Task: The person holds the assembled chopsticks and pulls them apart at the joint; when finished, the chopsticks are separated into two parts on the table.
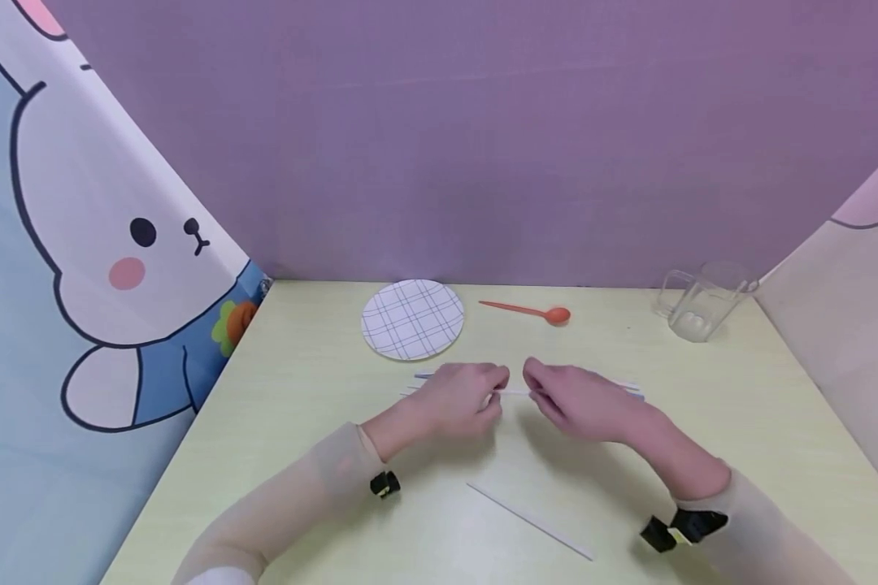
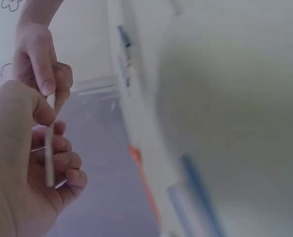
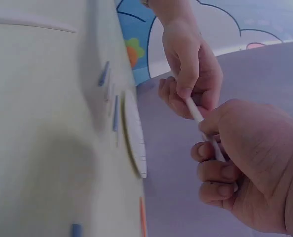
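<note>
A thin white stick (image 1: 514, 393) spans the gap between my two hands, raised over the table. My left hand (image 1: 461, 398) pinches one end between thumb and curled fingers, and in the left wrist view the stick (image 2: 50, 158) runs down across that palm. The other end is gripped by my right hand (image 1: 585, 402); the right wrist view has the stick (image 3: 195, 109) passing under its thumb. Behind the hands lie several blue and white sticks (image 1: 423, 375), partly hidden. A second loose white stick (image 1: 530, 522) lies slantwise on the table, nearer me.
At the back of the pale table (image 1: 322, 504) is a round white plate (image 1: 413, 320) with a grid pattern. An orange spoon (image 1: 527, 311) lies right of it. A clear glass mug (image 1: 706, 305) leans at the back right corner, by the purple backdrop (image 1: 527, 146).
</note>
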Demonstrator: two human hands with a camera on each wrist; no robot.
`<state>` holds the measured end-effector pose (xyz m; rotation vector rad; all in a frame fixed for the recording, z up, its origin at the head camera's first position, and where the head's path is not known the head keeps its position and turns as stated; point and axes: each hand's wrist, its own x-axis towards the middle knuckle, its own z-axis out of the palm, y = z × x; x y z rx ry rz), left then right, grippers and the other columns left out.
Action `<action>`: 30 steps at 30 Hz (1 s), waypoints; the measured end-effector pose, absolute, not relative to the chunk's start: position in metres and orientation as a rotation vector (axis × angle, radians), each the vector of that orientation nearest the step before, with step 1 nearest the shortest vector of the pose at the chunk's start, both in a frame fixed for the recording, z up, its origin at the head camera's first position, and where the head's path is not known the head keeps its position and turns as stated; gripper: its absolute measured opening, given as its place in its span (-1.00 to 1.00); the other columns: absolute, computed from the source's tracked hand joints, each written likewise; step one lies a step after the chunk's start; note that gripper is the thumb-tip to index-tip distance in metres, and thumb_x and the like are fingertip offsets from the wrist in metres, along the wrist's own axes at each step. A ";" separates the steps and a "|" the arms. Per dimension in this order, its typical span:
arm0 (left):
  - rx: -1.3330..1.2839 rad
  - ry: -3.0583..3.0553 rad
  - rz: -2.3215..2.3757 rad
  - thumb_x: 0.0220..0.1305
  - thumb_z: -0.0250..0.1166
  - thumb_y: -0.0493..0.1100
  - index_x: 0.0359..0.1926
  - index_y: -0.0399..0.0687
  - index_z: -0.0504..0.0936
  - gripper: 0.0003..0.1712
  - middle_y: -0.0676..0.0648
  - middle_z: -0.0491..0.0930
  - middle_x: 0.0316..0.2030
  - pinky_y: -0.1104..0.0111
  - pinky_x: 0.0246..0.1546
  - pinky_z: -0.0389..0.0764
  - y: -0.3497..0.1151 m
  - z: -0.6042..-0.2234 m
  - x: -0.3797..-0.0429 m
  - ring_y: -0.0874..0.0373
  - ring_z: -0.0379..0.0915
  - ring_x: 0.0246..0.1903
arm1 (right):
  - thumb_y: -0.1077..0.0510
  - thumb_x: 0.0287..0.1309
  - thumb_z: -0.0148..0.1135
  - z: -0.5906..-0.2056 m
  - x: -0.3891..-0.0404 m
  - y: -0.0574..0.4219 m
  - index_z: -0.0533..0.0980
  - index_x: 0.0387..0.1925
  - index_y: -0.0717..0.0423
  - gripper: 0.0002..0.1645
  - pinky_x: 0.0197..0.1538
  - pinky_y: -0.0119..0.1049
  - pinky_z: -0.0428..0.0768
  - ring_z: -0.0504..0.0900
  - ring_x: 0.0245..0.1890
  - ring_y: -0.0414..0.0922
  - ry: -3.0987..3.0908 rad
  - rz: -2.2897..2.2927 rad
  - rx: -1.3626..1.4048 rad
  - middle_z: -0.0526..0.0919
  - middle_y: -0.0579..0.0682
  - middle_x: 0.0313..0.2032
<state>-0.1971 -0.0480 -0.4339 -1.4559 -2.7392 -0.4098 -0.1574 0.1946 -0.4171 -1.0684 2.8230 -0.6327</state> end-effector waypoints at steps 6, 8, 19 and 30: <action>-1.445 -2.637 -0.117 0.60 0.06 0.00 -0.39 0.04 0.45 -0.67 0.17 0.23 -0.69 0.42 -0.66 0.11 -0.055 -0.411 -0.202 0.25 0.20 -0.70 | 0.10 0.60 0.10 -0.399 -0.163 0.184 0.36 -0.32 -0.08 -0.75 -0.47 -0.45 0.23 0.15 -0.62 -0.39 2.875 -0.548 -1.117 0.20 -0.27 -0.60; -1.452 -2.626 -0.051 0.64 0.03 0.08 -0.36 0.05 0.45 -0.63 0.18 0.20 -0.71 0.40 -0.67 0.12 -0.056 -0.408 -0.202 0.23 0.22 -0.72 | 0.08 0.60 0.09 -0.396 -0.163 0.182 0.35 -0.36 -0.10 -0.71 -0.48 -0.44 0.21 0.13 -0.62 -0.39 2.885 -0.513 -1.136 0.17 -0.29 -0.61; -1.425 -2.576 0.009 0.68 0.02 0.12 -0.43 0.07 0.45 -0.54 0.18 0.13 -0.73 0.41 -0.67 0.06 -0.060 -0.412 -0.199 0.25 0.17 -0.73 | 0.06 0.60 0.11 -0.397 -0.164 0.182 0.36 -0.36 -0.11 -0.71 -0.48 -0.46 0.14 0.07 -0.64 -0.39 2.849 -0.487 -1.135 0.08 -0.32 -0.63; -1.416 -2.502 0.039 0.65 0.08 0.12 -0.45 0.09 0.46 -0.55 0.19 0.05 -0.73 0.43 -0.66 -0.06 -0.060 -0.414 -0.199 0.29 0.00 -0.72 | 0.06 0.61 0.12 -0.401 -0.170 0.188 0.37 -0.33 -0.10 -0.73 -0.44 -0.46 0.15 0.09 -0.60 -0.41 2.768 -0.570 -1.188 0.05 -0.32 -0.60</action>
